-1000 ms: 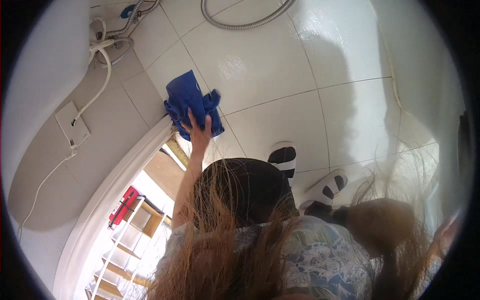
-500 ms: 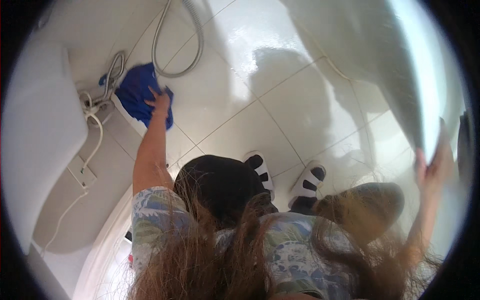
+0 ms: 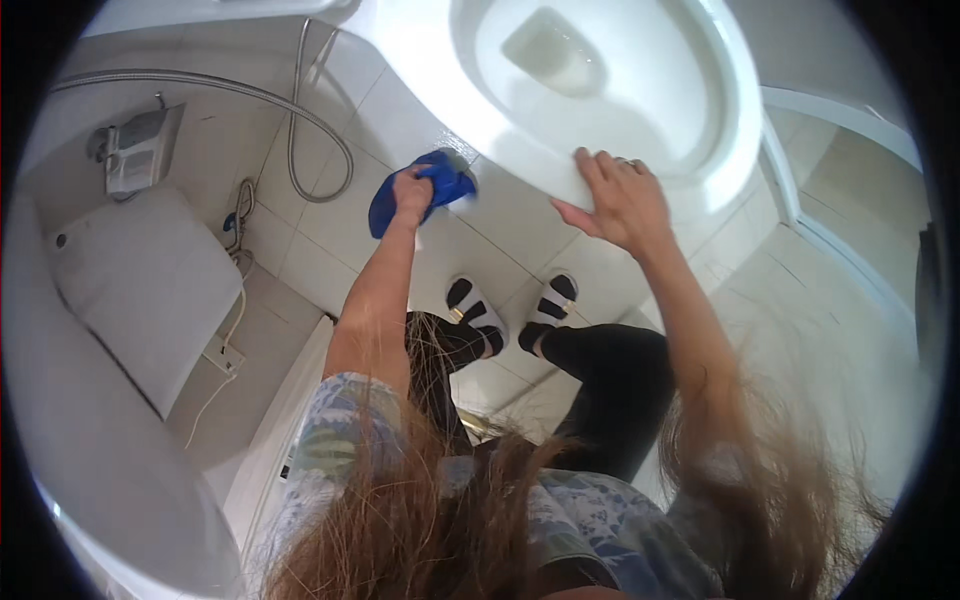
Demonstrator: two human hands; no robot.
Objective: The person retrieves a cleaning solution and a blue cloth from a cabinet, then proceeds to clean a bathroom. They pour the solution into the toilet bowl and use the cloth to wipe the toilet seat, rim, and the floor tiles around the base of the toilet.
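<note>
A crumpled blue cloth (image 3: 383, 207) hangs from my left hand (image 3: 411, 192), whose fingers are closed round part of it. Hand and cloth are over the pale tiles in front of the toilet; whether the cloth touches the floor I cannot tell. At the front of the white toilet (image 3: 420, 62), my right hand (image 3: 630, 205) grips the rim. Its fingers lie over the top and the thumb is against the outer edge. Water shows in the bowl.
A metal shower hose (image 3: 296, 108) loops down at the upper left. Left of me are a white panel (image 3: 150, 285), a wall socket with a cord (image 3: 224, 354) and a basin-like white edge (image 3: 100, 420). A shower frame (image 3: 787, 170) stands right. My sandalled feet (image 3: 480, 315) are on the tiles.
The view has swung up and right, bringing the toilet bowl into sight. My left hand has lifted and bunched the cloth, which was spread by the wall. My right hand stays at the toilet.
</note>
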